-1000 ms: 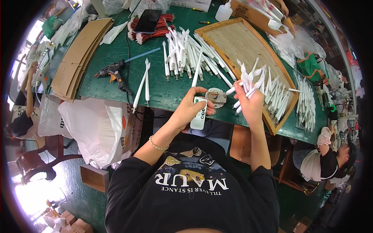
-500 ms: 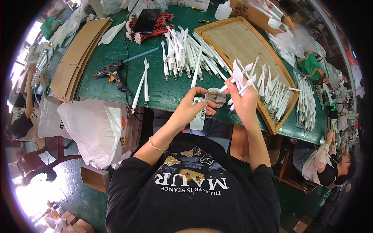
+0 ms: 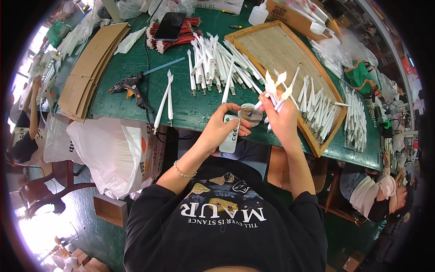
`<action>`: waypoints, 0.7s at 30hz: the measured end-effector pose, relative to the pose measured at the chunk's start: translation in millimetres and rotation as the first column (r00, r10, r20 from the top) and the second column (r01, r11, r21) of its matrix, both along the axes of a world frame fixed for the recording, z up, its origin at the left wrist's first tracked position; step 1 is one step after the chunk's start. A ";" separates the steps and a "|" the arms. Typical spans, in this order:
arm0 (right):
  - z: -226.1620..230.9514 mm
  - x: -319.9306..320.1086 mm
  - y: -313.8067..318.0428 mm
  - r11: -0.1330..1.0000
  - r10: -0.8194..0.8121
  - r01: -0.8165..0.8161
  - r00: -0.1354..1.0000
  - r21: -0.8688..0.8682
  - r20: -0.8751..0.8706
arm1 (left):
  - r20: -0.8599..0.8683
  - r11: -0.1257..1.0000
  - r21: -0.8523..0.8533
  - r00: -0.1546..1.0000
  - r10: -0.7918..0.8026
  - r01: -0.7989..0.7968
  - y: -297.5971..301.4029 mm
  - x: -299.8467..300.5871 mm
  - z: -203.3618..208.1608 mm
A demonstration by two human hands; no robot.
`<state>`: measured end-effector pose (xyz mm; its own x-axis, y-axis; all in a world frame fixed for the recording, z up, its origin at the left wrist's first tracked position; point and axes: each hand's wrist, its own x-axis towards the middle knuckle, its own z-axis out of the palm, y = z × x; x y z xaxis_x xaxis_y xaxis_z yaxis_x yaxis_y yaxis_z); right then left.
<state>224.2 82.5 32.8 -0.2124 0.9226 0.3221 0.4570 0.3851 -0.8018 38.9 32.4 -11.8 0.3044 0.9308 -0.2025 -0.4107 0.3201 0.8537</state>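
My left hand (image 3: 220, 130) holds a small white remote control (image 3: 229, 134) at the near edge of the green table (image 3: 136, 63), thumb on its top. My right hand (image 3: 280, 119) grips a bunch of several white taper candle sticks with flame-shaped tips (image 3: 276, 88), raised just over the table edge. Between the hands, a small round tan disc (image 3: 250, 114) lies on the table. More white candle sticks lie in a pile (image 3: 213, 63) beyond my hands.
A wooden-framed tray (image 3: 272, 43) holds a row of candles (image 3: 317, 113) at right. A black and orange glue gun (image 3: 129, 86), two loose candles (image 3: 165, 99), cardboard sheets (image 3: 93, 63), a phone (image 3: 170, 25) on red wires, a white plastic bag (image 3: 111, 149). People sit at both sides.
My right hand has lifted the candle bunch up and left, from over the tray's candles toward the remote. My left hand has kept the remote in nearly the same place.
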 end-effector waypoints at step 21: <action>24.8 135.6 109.6 0.899 -0.260 0.419 0.742 -0.124 0.618 | 0.028 0.997 0.054 0.998 -0.059 0.057 0.7 -0.1 -6.0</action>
